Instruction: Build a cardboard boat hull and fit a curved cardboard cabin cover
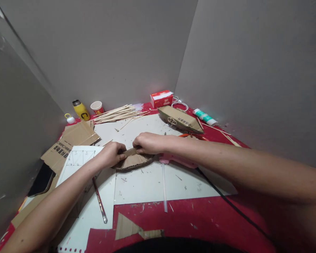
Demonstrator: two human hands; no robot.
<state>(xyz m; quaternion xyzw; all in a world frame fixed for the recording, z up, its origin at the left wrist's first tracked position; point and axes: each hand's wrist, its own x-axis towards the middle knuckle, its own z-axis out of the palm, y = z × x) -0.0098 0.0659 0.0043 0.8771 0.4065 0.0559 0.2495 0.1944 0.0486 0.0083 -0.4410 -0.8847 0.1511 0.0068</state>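
Observation:
Both hands grip a small boat-shaped cardboard piece over the white paper. My left hand pinches its left end, thumb on the inner side. My right hand has its fingers closed on the far wall, and the fingertips are partly hidden. Under my right forearm lies a pink glue gun, largely covered, with a clear glue stick in front of it. A second cardboard boat with a darker side rests farther back on the right.
Thin wooden sticks lie in a pile at the back, near a paper cup and yellow bottle. A red tissue pack stands by the wall. A pencil lies on the drawing sheet. A black cord runs right.

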